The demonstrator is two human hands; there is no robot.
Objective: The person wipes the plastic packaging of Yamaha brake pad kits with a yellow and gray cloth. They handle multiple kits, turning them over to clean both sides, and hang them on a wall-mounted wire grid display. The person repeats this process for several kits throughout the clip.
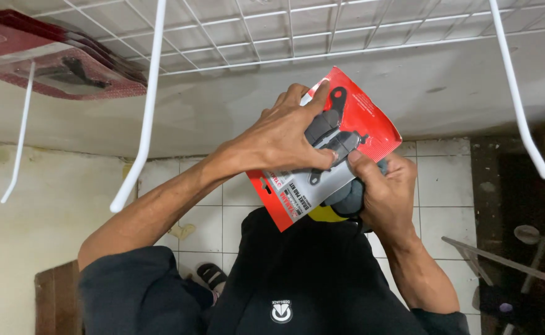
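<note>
My left hand (285, 139) grips flat red-and-grey blister pack (372, 121) holding dark shaped pads, fingers over front. Right hand (381, 192) pinches lower edge, grey cloth (347, 198) tucked beneath. Pack at chest, under white wire rack (272, 37). Step: inspecting, wiping pack. Next needs steady grip.

Both arms raised in front of chest, forearms bare, dark sleeves pushed up past the elbows. Left hand (285, 139) reaches across from the left, palm down, fingers (319, 99) spread and pressing flat. Right hand (387, 195) lower, knuckles out, fingers curled shut, thumb pointing up toward the left fingertips. Hands nearly touching.
</note>
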